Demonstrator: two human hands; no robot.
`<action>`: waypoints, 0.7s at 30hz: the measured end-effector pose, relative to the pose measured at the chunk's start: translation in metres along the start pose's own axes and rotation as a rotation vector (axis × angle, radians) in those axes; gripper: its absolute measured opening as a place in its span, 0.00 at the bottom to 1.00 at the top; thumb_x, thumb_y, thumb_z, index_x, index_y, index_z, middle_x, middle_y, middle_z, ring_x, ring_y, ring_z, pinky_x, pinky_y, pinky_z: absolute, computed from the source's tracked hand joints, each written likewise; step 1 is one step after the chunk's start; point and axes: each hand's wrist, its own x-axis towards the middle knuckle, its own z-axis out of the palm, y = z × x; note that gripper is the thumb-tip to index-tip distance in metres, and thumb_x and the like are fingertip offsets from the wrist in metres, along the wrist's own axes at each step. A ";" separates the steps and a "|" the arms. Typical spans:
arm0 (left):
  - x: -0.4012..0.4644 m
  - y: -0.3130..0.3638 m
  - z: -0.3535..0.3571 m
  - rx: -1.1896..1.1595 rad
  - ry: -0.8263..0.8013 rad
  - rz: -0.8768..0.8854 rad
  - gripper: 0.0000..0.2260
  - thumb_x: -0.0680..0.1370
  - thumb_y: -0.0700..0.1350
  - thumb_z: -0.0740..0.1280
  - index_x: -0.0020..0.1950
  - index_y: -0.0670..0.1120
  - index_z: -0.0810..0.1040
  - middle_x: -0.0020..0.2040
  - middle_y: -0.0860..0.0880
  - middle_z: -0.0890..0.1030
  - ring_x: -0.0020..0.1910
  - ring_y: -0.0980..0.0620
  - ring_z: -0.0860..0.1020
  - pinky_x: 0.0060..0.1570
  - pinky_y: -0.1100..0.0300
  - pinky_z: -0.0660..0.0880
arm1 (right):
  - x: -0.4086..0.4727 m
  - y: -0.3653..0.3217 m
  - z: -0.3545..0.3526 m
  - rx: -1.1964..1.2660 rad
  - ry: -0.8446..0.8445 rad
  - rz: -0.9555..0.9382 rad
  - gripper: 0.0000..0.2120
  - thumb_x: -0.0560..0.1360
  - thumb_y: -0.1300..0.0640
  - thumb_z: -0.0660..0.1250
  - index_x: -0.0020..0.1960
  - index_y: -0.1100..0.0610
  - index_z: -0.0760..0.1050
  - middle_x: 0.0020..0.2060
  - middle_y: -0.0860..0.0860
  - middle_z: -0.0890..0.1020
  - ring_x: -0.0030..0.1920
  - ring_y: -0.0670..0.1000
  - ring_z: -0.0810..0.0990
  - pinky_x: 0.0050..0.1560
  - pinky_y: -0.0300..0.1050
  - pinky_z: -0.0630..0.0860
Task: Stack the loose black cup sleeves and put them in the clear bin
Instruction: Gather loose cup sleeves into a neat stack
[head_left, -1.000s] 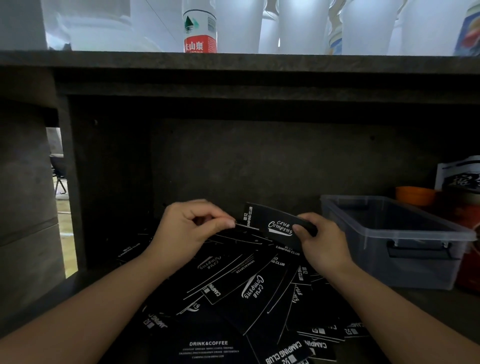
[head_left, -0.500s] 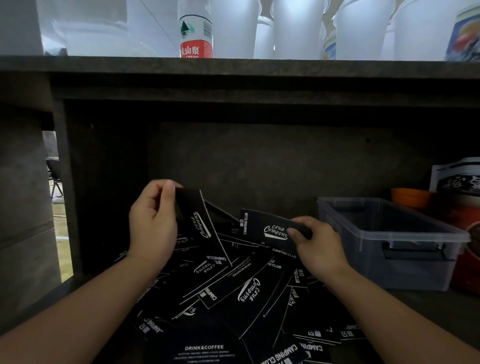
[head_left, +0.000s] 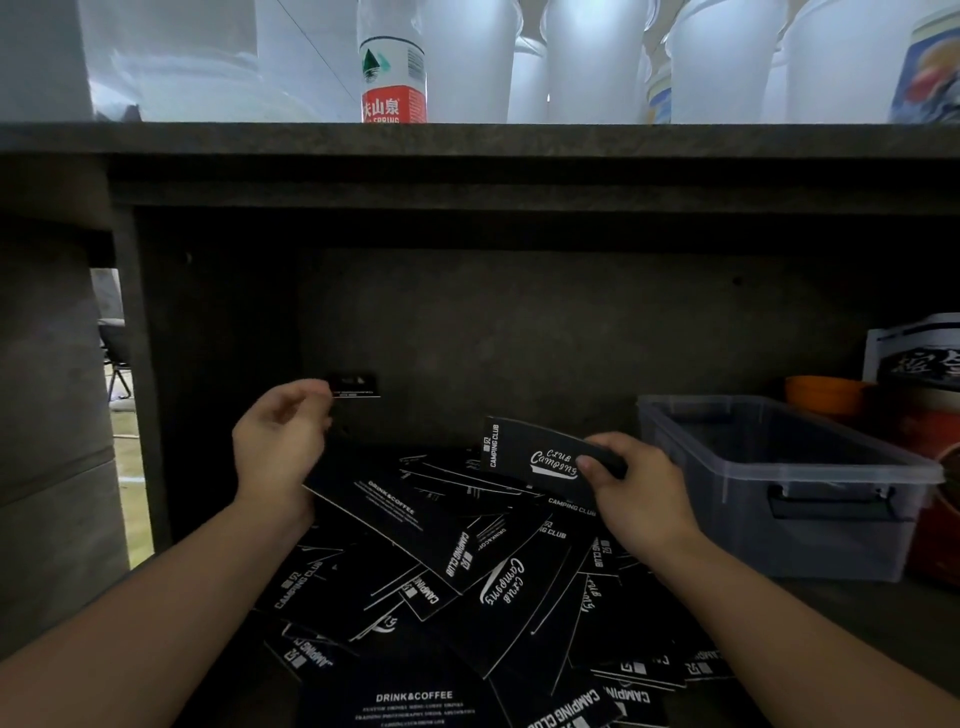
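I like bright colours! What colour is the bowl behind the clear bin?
Orange bowl, seen in the head view, behind the clear bin.

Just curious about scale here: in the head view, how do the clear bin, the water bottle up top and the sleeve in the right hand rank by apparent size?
1. clear bin, largest.
2. sleeve in the right hand and water bottle: unsure; bottle is cropped, farther away.

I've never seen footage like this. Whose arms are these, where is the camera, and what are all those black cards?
No machine here: a person wears a wide-angle camera on the head, looking down at their own bare hands. The left hand pinches one black cardboard cup sleeve edge-on. The right hand grips another printed black sleeve. Below lies a loose pile of black sleeves on a dark grey shelf. To the right stands the clear plastic bin, no sleeves visible inside.
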 end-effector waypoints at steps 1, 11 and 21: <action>0.001 -0.002 -0.001 0.021 -0.001 0.010 0.05 0.79 0.39 0.67 0.50 0.48 0.78 0.40 0.51 0.79 0.38 0.57 0.77 0.40 0.64 0.74 | 0.000 0.000 0.000 0.003 0.003 -0.002 0.05 0.76 0.58 0.68 0.49 0.50 0.81 0.39 0.41 0.81 0.41 0.36 0.77 0.38 0.21 0.66; 0.003 -0.013 -0.003 0.176 -0.173 0.157 0.07 0.79 0.39 0.68 0.49 0.51 0.81 0.44 0.54 0.82 0.42 0.61 0.79 0.46 0.69 0.73 | -0.001 -0.002 0.000 -0.004 0.070 -0.025 0.06 0.75 0.59 0.69 0.50 0.51 0.81 0.35 0.37 0.77 0.38 0.36 0.73 0.38 0.19 0.65; -0.010 -0.022 -0.001 0.600 -0.539 0.427 0.16 0.75 0.38 0.72 0.58 0.55 0.76 0.40 0.51 0.82 0.41 0.58 0.79 0.45 0.72 0.74 | -0.005 -0.006 0.005 0.099 -0.132 -0.111 0.13 0.80 0.62 0.60 0.47 0.45 0.77 0.42 0.40 0.81 0.44 0.36 0.77 0.41 0.23 0.67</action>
